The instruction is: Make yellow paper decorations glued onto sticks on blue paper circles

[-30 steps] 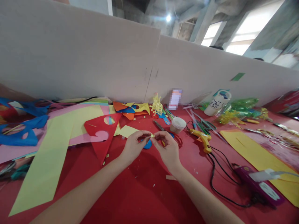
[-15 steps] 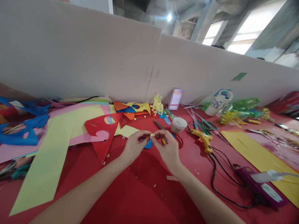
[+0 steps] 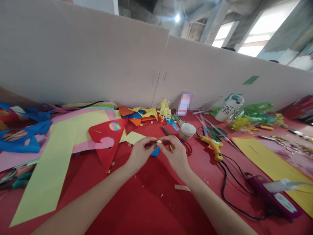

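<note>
Pinching a tiny yellow paper bit (image 3: pixel 159 141) between left hand (image 3: pixel 141 153) and right hand (image 3: pixel 176 154) fingertips, likely shaping it; glue gun (image 3: pixel 213 145) lies right, near.

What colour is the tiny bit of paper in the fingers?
Yellow. The paper bit is pinched between left hand and right hand, in the head view.

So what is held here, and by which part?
A tiny yellow paper piece, pinched at its two ends between the fingertips of the left hand and right hand.
</note>
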A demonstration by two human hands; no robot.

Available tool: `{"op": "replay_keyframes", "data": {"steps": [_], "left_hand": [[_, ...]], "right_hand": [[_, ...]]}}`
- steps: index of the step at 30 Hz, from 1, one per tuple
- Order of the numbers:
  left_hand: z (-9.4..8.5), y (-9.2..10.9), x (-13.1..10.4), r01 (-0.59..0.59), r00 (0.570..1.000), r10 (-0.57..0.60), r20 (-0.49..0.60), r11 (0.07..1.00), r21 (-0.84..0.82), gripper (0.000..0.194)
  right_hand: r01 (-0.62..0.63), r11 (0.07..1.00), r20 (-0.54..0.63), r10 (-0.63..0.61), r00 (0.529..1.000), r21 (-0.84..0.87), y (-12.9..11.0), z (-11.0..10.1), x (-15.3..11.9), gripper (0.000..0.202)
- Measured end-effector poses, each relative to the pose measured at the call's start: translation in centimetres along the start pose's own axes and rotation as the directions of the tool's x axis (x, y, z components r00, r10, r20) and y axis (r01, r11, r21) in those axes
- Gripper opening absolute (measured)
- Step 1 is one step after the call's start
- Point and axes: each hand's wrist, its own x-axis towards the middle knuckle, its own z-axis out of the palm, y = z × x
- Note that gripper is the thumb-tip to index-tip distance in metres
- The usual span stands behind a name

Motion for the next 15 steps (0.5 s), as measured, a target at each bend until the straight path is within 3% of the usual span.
{"op": "replay_keyframes", "data": {"steps": [15], "left_hand": [[0.03,0.24,0.08,-0.022,1.0,0.022,-0.009,1.0,0.019,0.013]], "right_hand": [[-0.053,0.991,0.037,0.049,0.998,0.119,0.88,0.2,0.27,0.011]]}}
